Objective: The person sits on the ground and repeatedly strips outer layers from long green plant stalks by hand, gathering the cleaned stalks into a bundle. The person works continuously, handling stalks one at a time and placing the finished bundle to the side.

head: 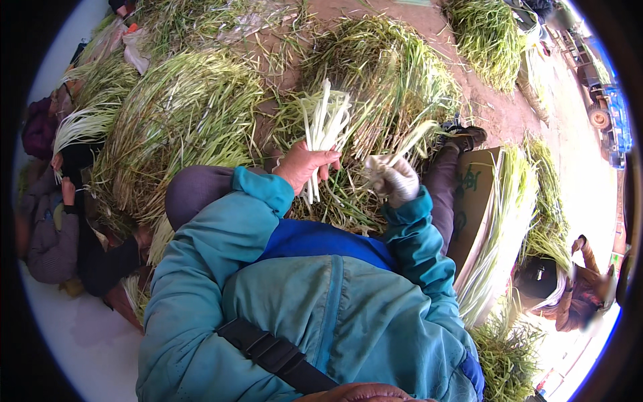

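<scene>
My left hand (pixel 307 166), bare, is closed around a small bunch of white-stemmed green stalks (pixel 324 120), which look like chives or garlic shoots. The bunch stands upright, its cut-looking lower ends poking out below the fingers. To its right, my right hand (pixel 394 182) wears a thin whitish glove and pinches a pale green stalk (pixel 414 138) that slants up and away. The two hands are apart, in front of my blue apron (pixel 326 243). Beneath and beyond them spreads a large heap of uncleaned green stalks (pixel 382 75) with dry, brownish leaves.
At my right leg stands a cardboard box (pixel 469 196) bearing writing, with long pale stalks (pixel 502 256) laid along it. Another big heap (pixel 186 120) lies left. Co-workers (pixel 55 221) sit at left; another person (pixel 577 294) is at right. A blue vehicle (pixel 617 118) stands far right.
</scene>
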A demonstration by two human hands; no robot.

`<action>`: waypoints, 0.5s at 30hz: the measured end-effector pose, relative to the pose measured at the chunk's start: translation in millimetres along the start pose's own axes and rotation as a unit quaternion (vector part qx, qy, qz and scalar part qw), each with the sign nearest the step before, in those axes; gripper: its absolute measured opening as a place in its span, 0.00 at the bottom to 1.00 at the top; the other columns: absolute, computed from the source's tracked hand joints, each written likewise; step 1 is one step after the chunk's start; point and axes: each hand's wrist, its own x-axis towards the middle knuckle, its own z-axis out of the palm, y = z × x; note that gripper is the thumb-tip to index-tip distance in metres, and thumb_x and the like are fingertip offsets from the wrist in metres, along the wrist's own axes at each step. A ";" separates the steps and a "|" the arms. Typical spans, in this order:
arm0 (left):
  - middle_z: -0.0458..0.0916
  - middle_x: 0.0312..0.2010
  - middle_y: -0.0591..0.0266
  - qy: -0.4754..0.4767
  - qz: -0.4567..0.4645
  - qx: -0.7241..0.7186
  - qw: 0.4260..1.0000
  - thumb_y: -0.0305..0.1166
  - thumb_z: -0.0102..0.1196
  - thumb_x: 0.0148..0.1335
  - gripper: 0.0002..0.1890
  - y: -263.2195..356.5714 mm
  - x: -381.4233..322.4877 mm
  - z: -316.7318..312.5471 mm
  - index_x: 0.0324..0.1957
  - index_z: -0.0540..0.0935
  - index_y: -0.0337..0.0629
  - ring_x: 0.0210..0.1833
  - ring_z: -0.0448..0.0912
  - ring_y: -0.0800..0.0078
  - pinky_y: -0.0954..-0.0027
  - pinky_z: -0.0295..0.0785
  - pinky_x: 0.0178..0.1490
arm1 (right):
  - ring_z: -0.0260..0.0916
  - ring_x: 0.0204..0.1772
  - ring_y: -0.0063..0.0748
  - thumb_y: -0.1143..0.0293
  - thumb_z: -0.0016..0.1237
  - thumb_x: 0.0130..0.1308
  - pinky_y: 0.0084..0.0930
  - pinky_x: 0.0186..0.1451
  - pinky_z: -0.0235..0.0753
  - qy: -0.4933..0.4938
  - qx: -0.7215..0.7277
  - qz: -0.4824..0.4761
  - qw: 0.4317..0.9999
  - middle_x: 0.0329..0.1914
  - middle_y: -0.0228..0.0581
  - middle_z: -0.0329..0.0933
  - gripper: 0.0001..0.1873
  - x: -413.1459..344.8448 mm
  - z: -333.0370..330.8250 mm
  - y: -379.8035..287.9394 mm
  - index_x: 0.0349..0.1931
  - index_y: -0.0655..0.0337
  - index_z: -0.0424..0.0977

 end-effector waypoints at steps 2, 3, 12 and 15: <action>0.76 0.20 0.63 0.019 -0.005 -0.031 0.999 0.29 0.55 0.53 0.07 -3.6 -0.2 3.6 0.33 0.75 0.37 0.13 0.69 0.82 0.82 0.61 0.14 | 0.68 0.21 0.18 0.69 0.48 0.58 0.11 0.16 0.63 -0.005 -0.008 0.005 1.000 0.31 0.40 0.75 0.09 4.0 21.0 7.5 0.36 0.65 0.71; 0.77 0.20 0.65 0.028 0.006 -0.017 0.999 0.32 0.54 0.54 0.08 -7.9 -1.1 4.1 0.32 0.78 0.38 0.15 0.71 0.81 0.81 0.62 0.16 | 0.68 0.21 0.18 0.68 0.48 0.59 0.10 0.17 0.63 -0.008 -0.038 0.005 0.999 0.30 0.39 0.75 0.10 6.8 30.8 8.8 0.36 0.64 0.71; 0.75 0.17 0.65 0.011 -0.060 -0.070 0.996 0.33 0.53 0.55 0.07 -14.4 -5.1 6.8 0.32 0.77 0.40 0.13 0.71 0.78 0.79 0.62 0.15 | 0.68 0.45 0.25 0.69 0.49 0.59 0.22 0.46 0.70 -0.059 -0.104 -0.092 0.989 0.54 0.39 0.65 0.27 32.9 34.3 26.1 0.56 0.68 0.58; 0.77 0.21 0.62 -0.003 -0.072 -0.085 0.994 0.33 0.55 0.54 0.09 -11.1 -9.9 7.0 0.34 0.76 0.38 0.13 0.71 0.78 0.80 0.62 0.14 | 0.64 0.40 0.23 0.67 0.47 0.60 0.18 0.38 0.68 -0.080 -0.103 -0.007 0.991 0.52 0.38 0.63 0.30 27.0 21.0 13.1 0.60 0.66 0.53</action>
